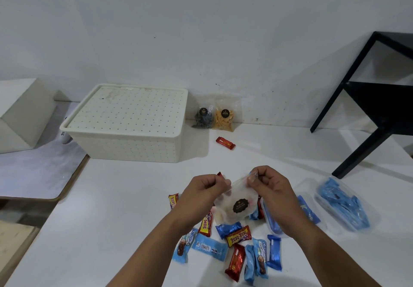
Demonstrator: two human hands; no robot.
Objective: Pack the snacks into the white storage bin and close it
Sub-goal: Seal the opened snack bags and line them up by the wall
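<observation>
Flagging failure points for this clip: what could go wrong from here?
The white storage bin has its lid on, and both the left hand and right hand pinch the clear pouch, so nothing can go in yet. Pulling its top apart might spill contents. The red bar lying apart could be missed.

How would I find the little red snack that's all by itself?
Start at the white storage bin by the wall. Just to its right, in front of two clear pouches, lies one red wrapped bar, alone on the table, far from the pile.
</observation>
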